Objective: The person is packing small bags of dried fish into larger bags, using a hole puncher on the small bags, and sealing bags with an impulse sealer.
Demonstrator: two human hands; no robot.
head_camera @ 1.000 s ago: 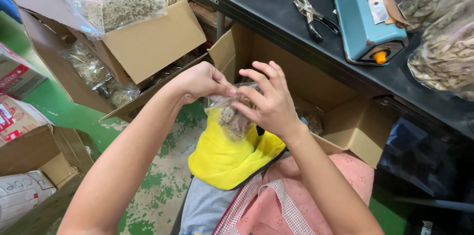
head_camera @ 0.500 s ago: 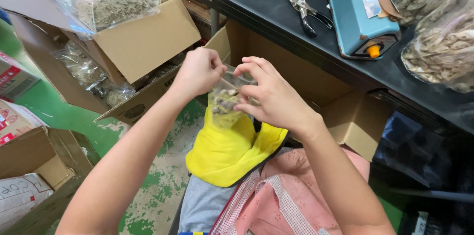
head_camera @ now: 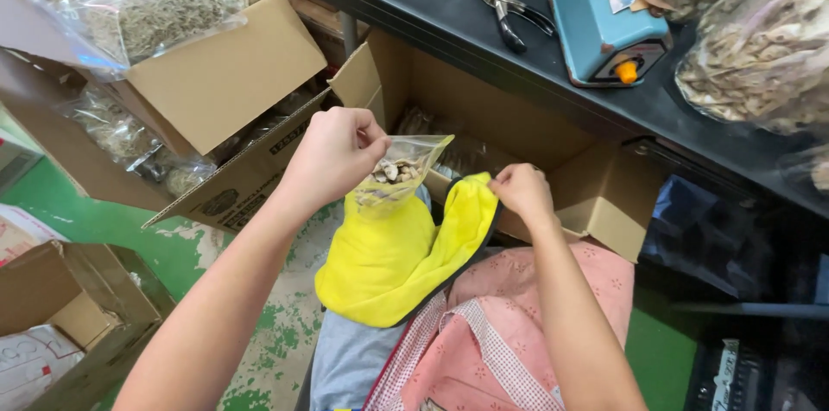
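1. Hands first: the left hand (head_camera: 332, 156) is closed in a pinch on the upper left edge of a small clear plastic bag (head_camera: 395, 176), holding it up in the air above the person's lap.
2. Inside that bag sit pale, chunky dried pieces, gathered in its lower half; the bag's mouth tilts up towards the right.
3. The right hand (head_camera: 521, 192) is closed on the top edge of a yellow cloth pouch (head_camera: 393, 260), fingers curled over the fabric. It does not touch the clear bag.
4. The yellow pouch hangs from that grip and rests on the lap, just below and partly behind the small bag, over a pink patterned apron (head_camera: 509, 333).
5. Beyond the hands stands an open cardboard box (head_camera: 596, 195) on the floor, tucked under the front edge of the black bench (head_camera: 449, 9); more clear packets lie in it.
6. On the bench, near its front edge, sits a blue heat sealer (head_camera: 596, 18) with an orange knob, and just left of it a pair of pliers (head_camera: 505, 5).
7. At the bench's right end lie large clear bags of dried goods (head_camera: 760, 57).
8. At the far left another cardboard box (head_camera: 229, 74) holds big bags of dried herbs (head_camera: 155, 14), above the green floor (head_camera: 78, 204).
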